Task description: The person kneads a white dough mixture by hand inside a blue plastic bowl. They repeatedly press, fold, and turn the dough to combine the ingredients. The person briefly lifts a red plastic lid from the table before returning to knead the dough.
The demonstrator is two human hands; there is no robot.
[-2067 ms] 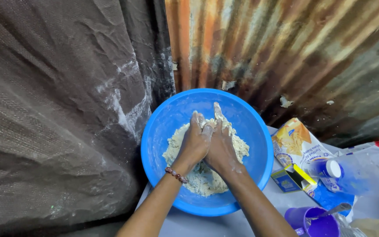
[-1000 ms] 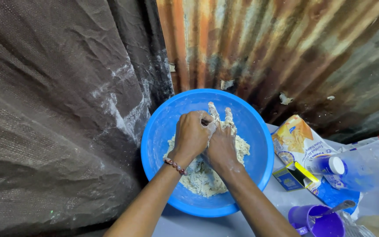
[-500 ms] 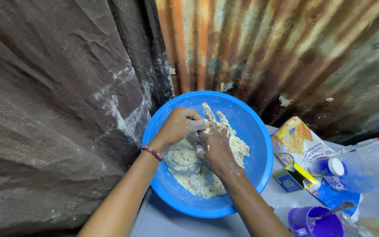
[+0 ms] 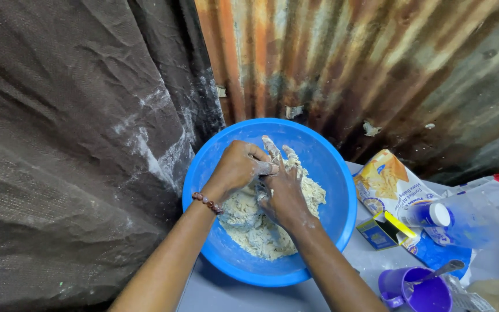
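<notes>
By a rusty wall, left hand (image 4: pixel 239 169) fingers curl onto right hand (image 4: pixel 284 190), its spread fingers pointing away over dough (image 4: pixel 255 228).

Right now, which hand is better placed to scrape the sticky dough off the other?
Probably the left hand: it lies curled over the right hand's dough-caked fingers, which are spread flat above the dough.

- Blue basin (image 4: pixel 342 190): smooth glossy plastic.
- Dough (image 4: pixel 255 228): pale, crumbly, matt, rough.
- Right hand (image 4: pixel 284 190) & left hand (image 4: pixel 238 167): bare skin w/ floury dough stuck on.
- Bracelet (image 4: pixel 206 203): small shiny beads.
- Wall (image 4: pixel 376 69): corrugated metal, rusty, dull.
- Tarp (image 4: pixel 59 144): dark coarse woven cloth, creased, flour-dusted.
- Flour bag (image 4: pixel 385 179): glossy paper.
- Purple cup (image 4: pixel 420 292): smooth plastic.
</notes>
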